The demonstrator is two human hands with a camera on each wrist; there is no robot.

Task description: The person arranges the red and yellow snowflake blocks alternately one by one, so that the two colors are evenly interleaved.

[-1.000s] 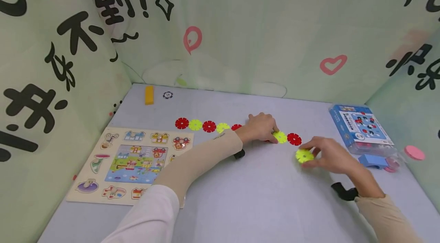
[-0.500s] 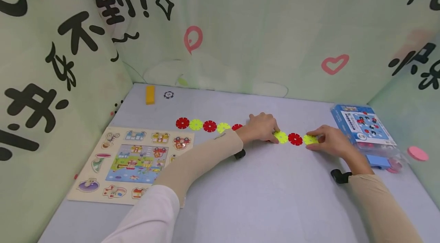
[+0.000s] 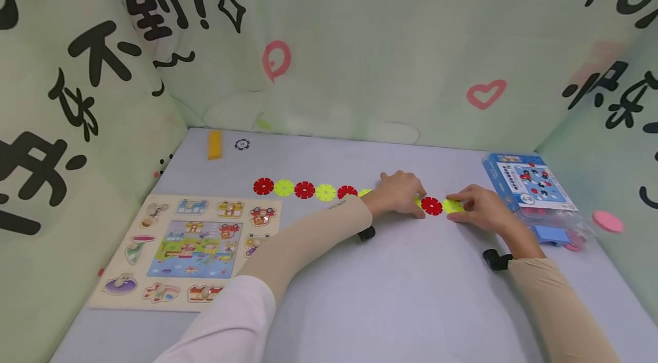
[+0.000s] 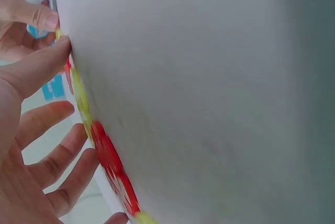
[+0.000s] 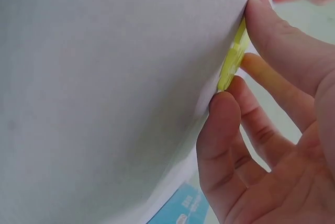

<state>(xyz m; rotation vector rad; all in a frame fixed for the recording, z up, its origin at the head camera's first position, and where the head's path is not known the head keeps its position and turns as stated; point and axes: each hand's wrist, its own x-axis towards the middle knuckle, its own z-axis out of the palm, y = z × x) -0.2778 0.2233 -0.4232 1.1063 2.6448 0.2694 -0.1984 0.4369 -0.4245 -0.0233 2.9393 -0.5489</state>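
Note:
A row of alternating red and yellow notched plastic discs crosses the table, with a red disc [image 3: 263, 186] at its left end. My left hand [image 3: 398, 194] lies over part of the row, fingers spread and touching the discs, hiding some of them. Just right of its thumb shows another red disc [image 3: 431, 206]. At the right end, my right hand [image 3: 481, 209] pinches a yellow disc [image 5: 233, 59] by its edges between thumb and fingers, close beside that red disc. In the left wrist view, the left fingertips rest along the edge of the row.
A wooden picture puzzle board [image 3: 118, 260] lies at left, partly under the left sleeve. A blue-labelled box [image 3: 534, 186] stands at right, with a blue block [image 3: 550, 236] and a pink disc [image 3: 608, 221] nearby. A yellow block [image 3: 214, 145] and a small chip [image 3: 242, 145] lie at the back.
The right hand has brought the yellow disc up and left to the right end of the row, beside the red disc. The left hand has stayed over the row. The head view has shifted slightly.

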